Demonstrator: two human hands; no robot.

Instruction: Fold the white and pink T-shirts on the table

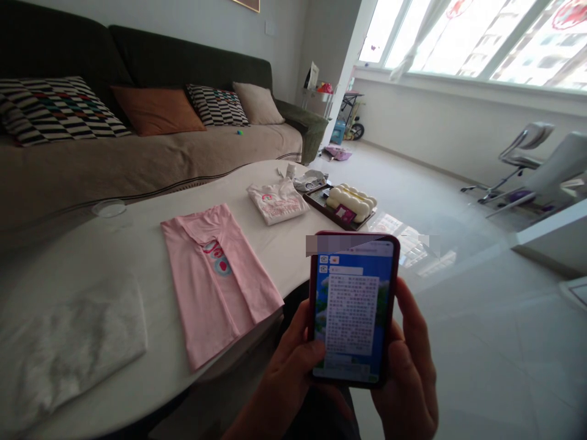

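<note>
A smartphone (352, 311) in a dark red case is held upright between both hands, its lit screen showing a chat with a long text message. My left hand (293, 360) grips its left edge, the thumb lying over the lower left of the screen. Along the right edge, my right hand (408, 360) is closed around the phone. To the left, a pink shirt (202, 305) lies on the white table (151, 244) with its sides folded inward over a printed design. Behind it sits a small folded white shirt (279, 201) with a pink print.
A grey-white cloth (77, 336) lies at the table's left, near a clear round lid (110, 208). At the far end, a dark tray (316, 201) holds a cream, bumpy tissue box (352, 201). A sofa (151, 156) with cushions stands behind; a chair (523, 146) is at right.
</note>
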